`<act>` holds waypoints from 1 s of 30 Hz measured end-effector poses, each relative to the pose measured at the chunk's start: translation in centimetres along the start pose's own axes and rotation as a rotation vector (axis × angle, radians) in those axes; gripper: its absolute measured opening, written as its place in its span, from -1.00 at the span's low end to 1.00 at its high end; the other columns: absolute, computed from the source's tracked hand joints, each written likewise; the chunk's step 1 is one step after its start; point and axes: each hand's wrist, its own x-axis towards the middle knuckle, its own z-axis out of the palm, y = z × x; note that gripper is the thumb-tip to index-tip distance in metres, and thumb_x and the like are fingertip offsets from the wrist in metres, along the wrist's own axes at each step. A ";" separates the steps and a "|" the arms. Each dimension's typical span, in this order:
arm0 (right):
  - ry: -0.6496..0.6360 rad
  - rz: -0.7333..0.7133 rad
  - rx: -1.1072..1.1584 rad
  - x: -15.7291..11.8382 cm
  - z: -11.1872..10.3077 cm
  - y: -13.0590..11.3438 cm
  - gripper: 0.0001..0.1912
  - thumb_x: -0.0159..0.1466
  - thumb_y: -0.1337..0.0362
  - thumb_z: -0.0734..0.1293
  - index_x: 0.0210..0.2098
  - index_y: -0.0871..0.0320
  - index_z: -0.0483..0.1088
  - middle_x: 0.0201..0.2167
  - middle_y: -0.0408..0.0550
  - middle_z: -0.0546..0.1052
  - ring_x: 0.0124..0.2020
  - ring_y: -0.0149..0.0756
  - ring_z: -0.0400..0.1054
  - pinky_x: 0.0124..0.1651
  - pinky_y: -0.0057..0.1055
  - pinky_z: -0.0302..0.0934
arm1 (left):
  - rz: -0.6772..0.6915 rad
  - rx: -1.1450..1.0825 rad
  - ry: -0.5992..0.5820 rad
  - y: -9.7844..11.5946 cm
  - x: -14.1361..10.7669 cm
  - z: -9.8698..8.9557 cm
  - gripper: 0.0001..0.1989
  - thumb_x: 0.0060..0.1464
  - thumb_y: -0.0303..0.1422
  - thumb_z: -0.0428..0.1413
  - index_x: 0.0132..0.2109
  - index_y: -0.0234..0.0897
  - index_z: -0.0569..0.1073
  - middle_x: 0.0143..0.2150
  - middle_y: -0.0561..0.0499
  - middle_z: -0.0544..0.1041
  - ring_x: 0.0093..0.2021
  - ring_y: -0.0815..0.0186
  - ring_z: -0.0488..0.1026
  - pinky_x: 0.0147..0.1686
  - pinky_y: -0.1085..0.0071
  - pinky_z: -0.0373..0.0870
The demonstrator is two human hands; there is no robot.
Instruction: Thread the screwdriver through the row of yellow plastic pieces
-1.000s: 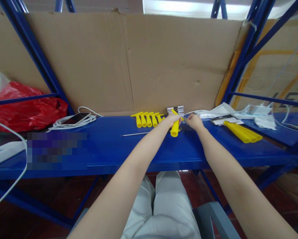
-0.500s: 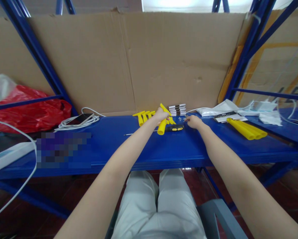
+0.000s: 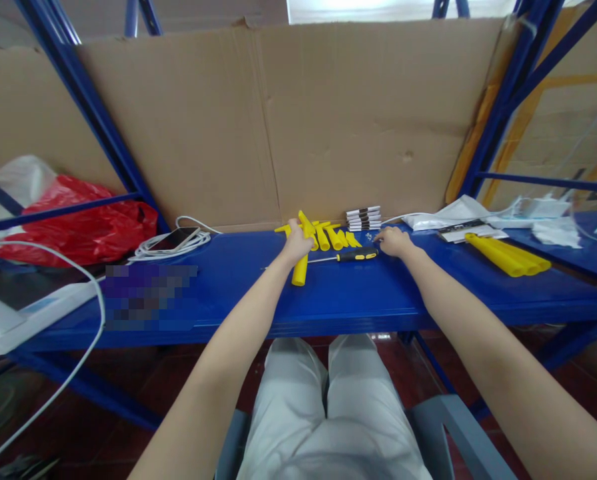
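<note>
My left hand (image 3: pixel 296 244) is wrapped round a yellow tubular part (image 3: pixel 300 272), whose wider end points toward me. Behind and right of it lie several yellow pieces (image 3: pixel 334 237) in a row. A screwdriver (image 3: pixel 357 254) with a black and yellow handle lies across the blue table, its shaft running toward my left hand. My right hand (image 3: pixel 392 241) has its fingers bent down beside small metal bits (image 3: pixel 369 236); whatever its fingertips hold is too small to make out. White packets with black bands (image 3: pixel 363 219) are stacked behind.
Three yellow tubes (image 3: pixel 508 257) lie at the right near a white packet (image 3: pixel 471 231) and a plastic bag (image 3: pixel 443 217). Coiled white cable (image 3: pixel 171 245), a phone and a red bag (image 3: pixel 93 217) are at the left. Cardboard (image 3: pixel 338 127) stands behind the blue table (image 3: pixel 348 303).
My left hand has moved left with the yellow part, uncovering more yellow pieces and the screwdriver's shaft. My right hand stays by the small metal bits. The view has shifted slightly.
</note>
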 end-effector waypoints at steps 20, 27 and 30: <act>-0.100 -0.008 -0.092 0.0 0.1 -0.8 -0.38 0.29 0.38 0.13 0.29 -0.03 0.40 0.31 0.17 0.33 0.32 0.16 0.12 0.28 0.23 0.08 | 0.133 0.220 -0.063 0.9 -1.5 0.3 -0.35 -0.10 -0.69 0.08 0.17 -0.30 0.19 0.06 -0.19 0.50 0.13 0.13 0.48 0.17 0.17 0.35; -0.099 -0.013 -0.111 -0.2 -0.1 -0.9 -0.36 0.31 0.38 0.09 0.33 -0.09 0.34 0.34 0.10 0.31 0.35 0.12 0.11 0.28 0.22 0.08 | 0.163 0.207 -0.051 0.0 -0.8 0.4 -0.36 -0.10 -0.67 0.10 0.16 -0.25 0.22 -0.01 -0.11 0.51 0.07 0.15 0.51 0.14 0.17 0.38; -0.125 -0.004 -0.106 -0.3 -0.3 -1.2 -0.36 0.31 0.39 0.09 0.33 -0.08 0.34 0.35 0.10 0.30 0.36 0.11 0.10 0.29 0.21 0.07 | 0.149 0.207 -0.059 0.1 -0.9 0.4 -0.36 -0.10 -0.66 0.11 0.16 -0.26 0.22 0.00 -0.13 0.51 0.05 0.14 0.52 0.12 0.17 0.39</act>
